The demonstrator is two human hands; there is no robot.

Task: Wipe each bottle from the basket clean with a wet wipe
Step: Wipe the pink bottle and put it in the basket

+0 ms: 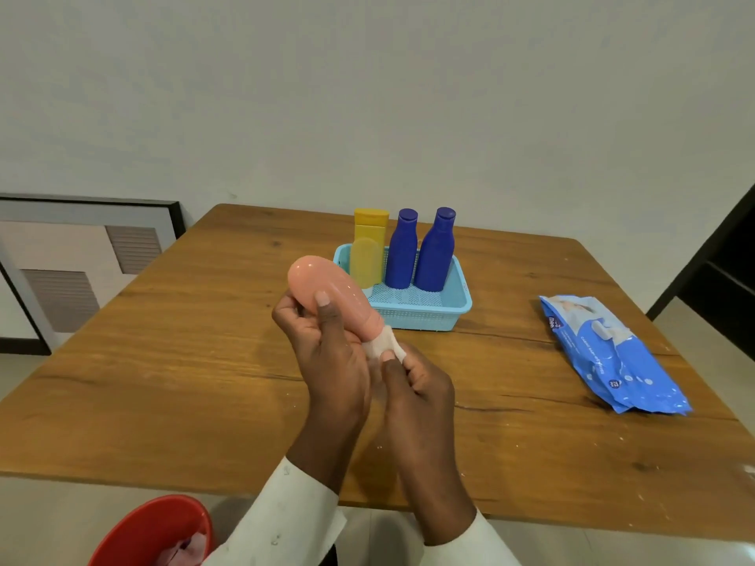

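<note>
My left hand (322, 345) grips a pink bottle (327, 285), held tilted above the table with its base up and to the left. My right hand (412, 377) pinches a white wet wipe (382, 345) against the bottle's lower neck end. Behind them a light blue basket (457, 308) holds two dark blue bottles (402, 251) (436, 251), a yellow bottle (369, 228) and a pale yellow bottle (365, 263), all standing upright.
A blue pack of wet wipes (613, 353) lies on the wooden table (163, 381) at the right. A red bin (151, 533) sits below the table's near edge at the left. A framed picture (81, 255) leans against the wall.
</note>
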